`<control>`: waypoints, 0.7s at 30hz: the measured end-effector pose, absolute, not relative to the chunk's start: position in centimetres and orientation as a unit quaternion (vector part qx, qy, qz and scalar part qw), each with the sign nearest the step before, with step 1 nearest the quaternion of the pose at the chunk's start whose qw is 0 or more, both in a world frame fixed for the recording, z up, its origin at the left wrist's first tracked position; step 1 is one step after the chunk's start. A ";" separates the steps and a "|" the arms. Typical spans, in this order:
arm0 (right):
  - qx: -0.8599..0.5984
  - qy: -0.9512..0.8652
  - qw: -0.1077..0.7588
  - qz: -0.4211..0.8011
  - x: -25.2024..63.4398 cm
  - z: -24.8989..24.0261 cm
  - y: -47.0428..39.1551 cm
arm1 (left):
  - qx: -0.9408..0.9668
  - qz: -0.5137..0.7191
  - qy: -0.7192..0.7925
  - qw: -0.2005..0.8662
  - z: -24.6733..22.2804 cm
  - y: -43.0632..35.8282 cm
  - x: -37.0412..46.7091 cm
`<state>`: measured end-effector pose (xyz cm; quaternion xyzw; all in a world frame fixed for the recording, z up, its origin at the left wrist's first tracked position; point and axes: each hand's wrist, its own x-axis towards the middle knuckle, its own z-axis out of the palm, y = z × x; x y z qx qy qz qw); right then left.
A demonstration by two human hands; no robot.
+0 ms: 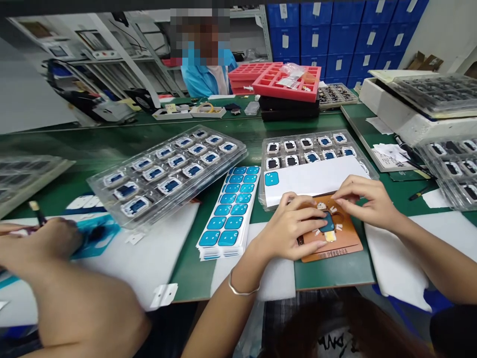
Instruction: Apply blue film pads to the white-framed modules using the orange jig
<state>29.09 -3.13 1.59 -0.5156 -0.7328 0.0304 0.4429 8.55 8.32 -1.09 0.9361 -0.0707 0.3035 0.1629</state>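
An orange-brown board (pixel 350 243) lies on the bench in front of me, with a dark blue rounded piece (pixel 328 223) on its middle. Small white tabs and a yellow-white square (pixel 330 236) surround that piece. My left hand (pixel 292 226) reaches across the board from the left, fingers apart, fingertips at the blue piece's edge. At the board's upper right, my right hand (pixel 363 199) has thumb and forefinger pinched together; whatever may be between them is hidden. Just behind both hands, a white sheet with one blue sticker (pixel 272 179) left on it rests on a clear tray (pixel 266 144) of white-framed parts.
A stack of blue sticker sheets (pixel 227 209) lies left of my hands, beside another clear parts tray (pixel 167 169). A co-worker's hand (pixel 55 238) works at far left. Red trays (pixel 286 82) stand behind; another person sits opposite. More parts trays (pixel 452 169) are at right.
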 end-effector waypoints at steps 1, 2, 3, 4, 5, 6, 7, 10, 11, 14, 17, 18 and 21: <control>-0.519 -0.728 0.447 0.016 29.4 1.9 -3.0 | 0.939 0.295 -0.068 0.165 -1.1 8.3 8.6; -0.522 -0.725 0.449 0.002 29.7 2.3 -2.6 | 0.940 0.290 -0.065 0.166 -1.2 8.3 8.6; -0.526 -0.725 0.445 -0.009 30.0 2.7 -2.2 | 0.941 0.289 -0.063 0.166 -1.2 8.3 8.6; -0.531 -0.727 0.435 -0.017 30.3 3.1 -1.5 | 0.940 0.291 -0.062 0.165 -1.2 8.3 8.6; -0.535 -0.733 0.419 -0.021 30.6 3.5 -0.6 | 0.940 0.293 -0.062 0.164 -1.3 8.3 8.6; -0.541 -0.741 0.397 -0.023 30.8 3.9 0.5 | 0.939 0.296 -0.064 0.161 -1.3 8.2 8.6; -0.549 -0.749 0.371 -0.022 31.0 4.2 1.8 | 0.939 0.298 -0.067 0.159 -1.3 8.2 8.6; -0.591 -0.758 0.274 -0.028 30.7 4.7 6.1 | 0.941 0.295 -0.066 0.153 -1.5 8.2 8.5; -0.609 -0.757 0.234 -0.032 30.4 4.7 7.3 | 0.942 0.293 -0.064 0.152 -1.6 8.2 8.5; -0.622 -0.771 0.134 -0.014 29.1 4.3 10.0 | 0.944 0.285 -0.060 0.153 -1.9 8.3 8.5; -0.607 -0.777 0.161 0.043 28.2 3.7 11.0 | 0.945 0.281 -0.056 0.161 -2.0 8.3 8.5; -0.607 -0.769 0.191 0.063 28.1 3.4 11.2 | 0.945 0.279 -0.056 0.164 -2.0 8.4 8.5; -0.612 -0.735 0.266 0.122 28.4 2.8 11.8 | 0.944 0.276 -0.061 0.172 -1.9 8.3 8.6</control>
